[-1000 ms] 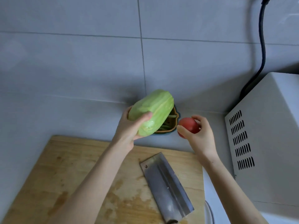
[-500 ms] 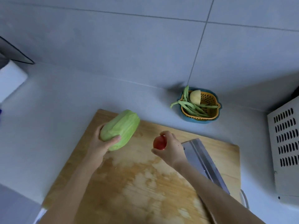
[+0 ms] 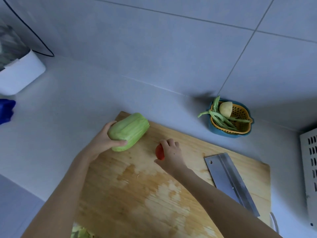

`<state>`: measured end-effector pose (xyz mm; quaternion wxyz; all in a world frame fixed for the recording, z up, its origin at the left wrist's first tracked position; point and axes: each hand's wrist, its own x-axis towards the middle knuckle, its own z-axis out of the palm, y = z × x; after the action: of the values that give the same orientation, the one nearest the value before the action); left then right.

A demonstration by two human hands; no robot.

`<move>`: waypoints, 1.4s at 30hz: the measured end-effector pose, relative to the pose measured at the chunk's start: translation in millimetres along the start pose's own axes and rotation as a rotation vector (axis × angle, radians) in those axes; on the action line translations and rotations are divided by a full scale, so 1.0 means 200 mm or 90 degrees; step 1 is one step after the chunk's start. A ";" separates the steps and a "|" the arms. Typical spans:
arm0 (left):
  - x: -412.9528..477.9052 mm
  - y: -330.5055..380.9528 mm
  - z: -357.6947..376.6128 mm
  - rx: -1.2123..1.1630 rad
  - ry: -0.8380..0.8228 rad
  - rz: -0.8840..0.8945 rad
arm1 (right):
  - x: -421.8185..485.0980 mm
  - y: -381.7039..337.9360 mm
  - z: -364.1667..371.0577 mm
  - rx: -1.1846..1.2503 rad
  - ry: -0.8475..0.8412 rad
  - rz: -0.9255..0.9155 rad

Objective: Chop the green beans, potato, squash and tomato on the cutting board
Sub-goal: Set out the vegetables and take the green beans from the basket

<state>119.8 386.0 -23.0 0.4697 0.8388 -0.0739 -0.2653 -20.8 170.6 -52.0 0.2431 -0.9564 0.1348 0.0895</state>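
Observation:
A peeled pale-green squash point(image 3: 130, 130) lies at the far left corner of the wooden cutting board point(image 3: 137, 194), and my left hand point(image 3: 104, 140) grips its near end. My right hand point(image 3: 171, 153) holds a red tomato point(image 3: 159, 152) down near the board's middle, fingers curled over it. A cleaver point(image 3: 229, 181) lies flat on the board's right side, untouched. Green beans point(image 3: 221, 120) and a potato point(image 3: 226, 109) sit in a yellow strainer basket point(image 3: 240, 133) beyond the board.
A white perforated appliance point(image 3: 308, 169) stands at the right edge. A white container point(image 3: 20, 76) and a blue object point(image 3: 6, 110) sit at the far left of the counter. Green peel scraps point(image 3: 82, 232) lie at the board's near edge. The tiled wall is close behind.
Both hands have come down from the basket onto the board, the left bringing the squash to the far left corner and the right lowering the tomato to the middle.

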 end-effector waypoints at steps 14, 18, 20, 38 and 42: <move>-0.03 0.47 0.32 0.314 0.174 0.323 | -0.10 0.48 -0.47 0.112 0.330 0.170; 0.00 0.61 0.58 0.287 0.111 0.419 | 0.00 0.74 -0.61 0.086 0.345 0.283; 0.05 0.67 0.73 0.293 0.070 0.442 | 0.06 0.83 -0.64 0.068 0.321 0.287; 0.39 0.82 1.19 0.371 -0.061 0.434 | 0.57 1.04 -0.69 0.151 0.265 0.298; 0.39 0.83 1.21 0.368 -0.059 0.439 | 0.53 1.02 -0.71 0.231 0.293 0.309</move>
<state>83.4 84.8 -16.3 0.2730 0.8492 -0.4411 -0.0991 32.5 -94.1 -42.9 0.3438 -0.8330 0.4223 -0.0980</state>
